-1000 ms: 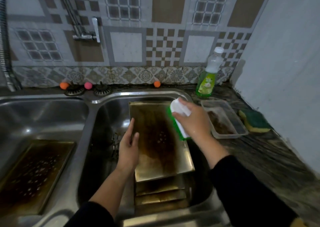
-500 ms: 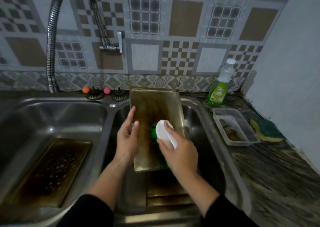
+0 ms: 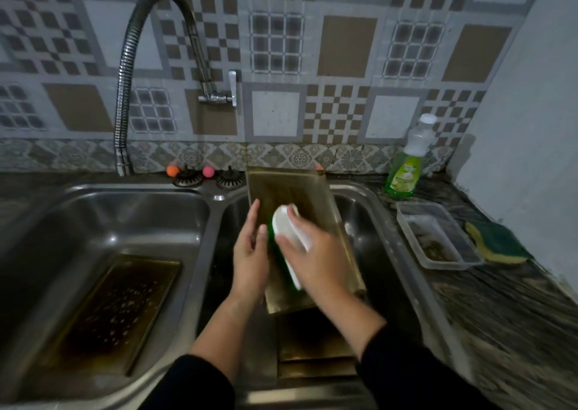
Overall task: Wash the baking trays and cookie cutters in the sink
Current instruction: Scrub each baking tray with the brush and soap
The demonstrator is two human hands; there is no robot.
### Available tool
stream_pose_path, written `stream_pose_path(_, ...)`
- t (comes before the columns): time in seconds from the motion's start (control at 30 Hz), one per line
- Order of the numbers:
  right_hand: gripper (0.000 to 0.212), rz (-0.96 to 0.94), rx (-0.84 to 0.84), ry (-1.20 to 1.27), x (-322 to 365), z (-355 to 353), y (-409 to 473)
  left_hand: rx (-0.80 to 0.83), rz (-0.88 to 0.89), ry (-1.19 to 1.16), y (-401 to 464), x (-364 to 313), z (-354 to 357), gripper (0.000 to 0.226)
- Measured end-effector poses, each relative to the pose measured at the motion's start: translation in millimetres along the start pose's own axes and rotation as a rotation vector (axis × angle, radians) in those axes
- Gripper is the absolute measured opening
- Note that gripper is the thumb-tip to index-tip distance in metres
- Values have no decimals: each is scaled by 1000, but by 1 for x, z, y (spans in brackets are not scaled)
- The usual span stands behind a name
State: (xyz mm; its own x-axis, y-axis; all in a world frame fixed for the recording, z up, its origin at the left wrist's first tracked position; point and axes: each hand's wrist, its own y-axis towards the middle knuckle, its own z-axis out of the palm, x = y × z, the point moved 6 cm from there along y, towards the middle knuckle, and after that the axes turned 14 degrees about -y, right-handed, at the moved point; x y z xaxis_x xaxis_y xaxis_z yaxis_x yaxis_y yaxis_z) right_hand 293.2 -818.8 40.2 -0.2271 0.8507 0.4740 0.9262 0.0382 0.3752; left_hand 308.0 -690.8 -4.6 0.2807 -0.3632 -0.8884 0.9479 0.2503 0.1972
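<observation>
Scrubbing, caught mid-stroke. Propped one baking tray [image 3: 300,196] on a slant in the right basin [image 3: 375,209] of the sink, far edge leaned against the back rim, near edge resting above a stack of further trays [image 3: 312,347] lower in the same basin; likely done to bring the browned face up toward the brush and to let dirty water drain off. Steadied its left edge with the left hand [image 3: 250,253], fingers straight and flat against the metal, gripping nothing, seemingly to stop any sliding under pressure. Wrapped the right hand [image 3: 316,259] over the white back of a scrubbing brush [image 3: 287,231], green bristles pressed down onto the tray's middle. Left another tray [image 3: 109,312] lying flat in the bottom of the left basin [image 3: 93,209], dark and speckled with droplets or suds, probably soaking or waiting its turn. Found the hose tap [image 3: 131,65] arched over toward the left basin, clear of the work; saw no water running. Stood the green dish soap bottle [image 3: 405,171] upright on the worktop [image 3: 500,315] at the back right, within easy reach of the brush hand, with a clear plastic tub [image 3: 434,237] just in front of it and a yellow-and-green sponge [image 3: 497,243] beside that, near the wall. Parked two sink strainers [image 3: 187,178] on the ledge behind the basins, alongside small orange and pink balls. Spotted no cookie cutters anywhere. Judged the job early: several stained trays not yet done.
</observation>
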Motion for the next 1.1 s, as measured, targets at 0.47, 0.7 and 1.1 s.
stream_pose_path(0.47,57,145,-109,52,9,-4,9,-26,-6,-33,-3,-1,0,55)
stream_pose_path(0.7,64,233,-12,122,-10,-7,33,-58,54,-6,0,-18,2,52)
stream_pose_path(1.1,59,414,-151,153,-41,-43,67,88,-14,431,-23,-8,36,51)
